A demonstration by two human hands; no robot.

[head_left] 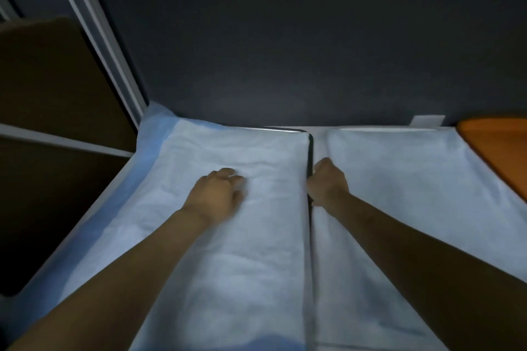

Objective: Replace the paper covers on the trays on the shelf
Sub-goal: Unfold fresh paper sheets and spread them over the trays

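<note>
Head view: our left hand [216,195] lies loose on the paper cover [256,259]; we cannot tell if our right hand [328,183] holds anything.

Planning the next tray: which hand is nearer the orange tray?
Right. The right hand lies at the dark gap beside the right paper cover, left of the orange tray; the left hand rests farther left, on the left paper cover.
</note>
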